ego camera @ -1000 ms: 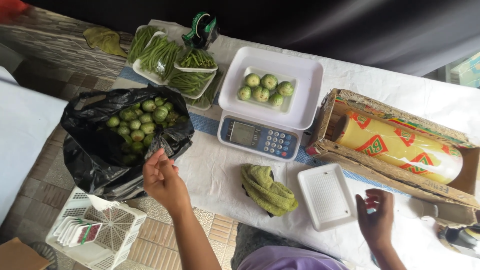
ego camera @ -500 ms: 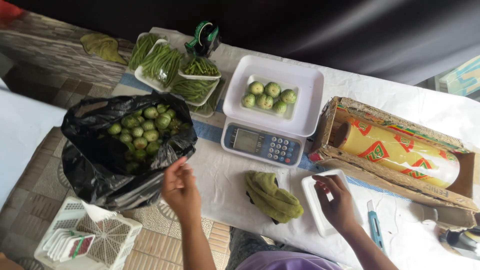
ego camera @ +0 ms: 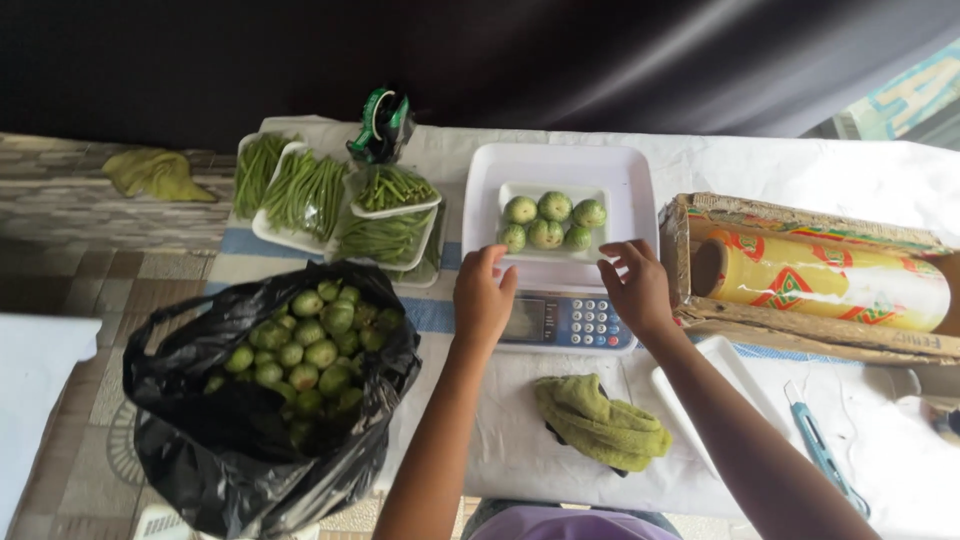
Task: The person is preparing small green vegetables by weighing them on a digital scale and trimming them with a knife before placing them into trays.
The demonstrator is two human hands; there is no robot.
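A small white foam tray with several round green eggplants sits on the white pan of a digital scale. My left hand touches the tray's front left edge. At its front right edge is my right hand, fingers curled. Both hands hover over the scale's keypad and display. Whether the fingers grip the tray is unclear.
A black plastic bag full of green eggplants stands at the left. White trays of green beans lie behind it. A cling film roll in its cardboard box is at the right. A green cloth, an empty tray and a blue cutter lie near me.
Both hands moved forward from the near table edge to the small tray on the scale. The camera view shifted closer to the scale.
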